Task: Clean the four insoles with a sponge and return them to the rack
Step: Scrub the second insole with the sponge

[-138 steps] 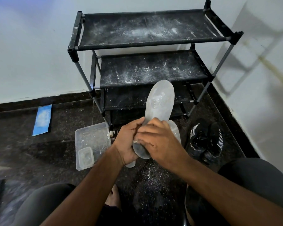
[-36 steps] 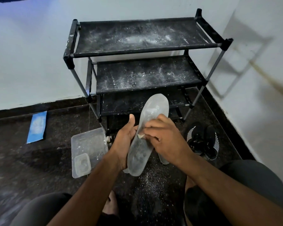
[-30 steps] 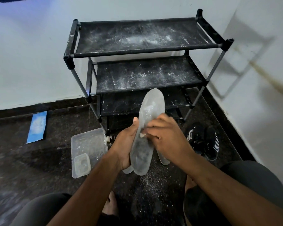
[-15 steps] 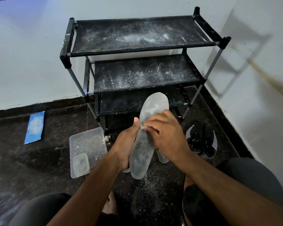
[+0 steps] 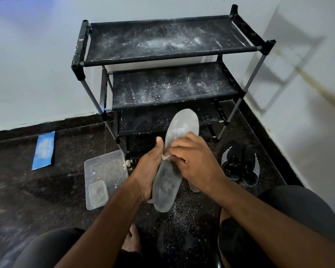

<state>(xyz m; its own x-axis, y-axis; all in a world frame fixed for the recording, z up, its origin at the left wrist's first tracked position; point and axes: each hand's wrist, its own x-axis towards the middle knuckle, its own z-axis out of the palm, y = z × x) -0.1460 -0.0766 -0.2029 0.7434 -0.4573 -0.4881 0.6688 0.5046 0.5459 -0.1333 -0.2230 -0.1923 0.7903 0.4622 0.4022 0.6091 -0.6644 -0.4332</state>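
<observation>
A grey, dusty insole [image 5: 183, 126] stands tilted in front of me, toe end up toward the rack. My left hand [image 5: 147, 169] grips its left edge at the middle, thumb up along the side. My right hand [image 5: 195, 161] presses a small pale sponge [image 5: 165, 156] against the insole's middle, fingers curled round it; only a scrap of sponge shows. Other insoles lie on the floor under my hands, one end [image 5: 194, 187] and another [image 5: 150, 200] peeking out. The black shoe rack [image 5: 170, 59] stands behind, its shelves dusted with white powder.
A clear plastic tub [image 5: 104, 167] with a smaller tub [image 5: 97, 194] inside sits on the dark floor at left. Black striped shoes [image 5: 240, 163] lie right of the rack. A blue cloth [image 5: 44, 149] lies far left. White powder is scattered on the floor. My knees frame the bottom.
My right hand has rubbed the sponge up and down the middle of the insole. The insole shifted slightly in my left hand. The heel end looks darker and less dusty than before.
</observation>
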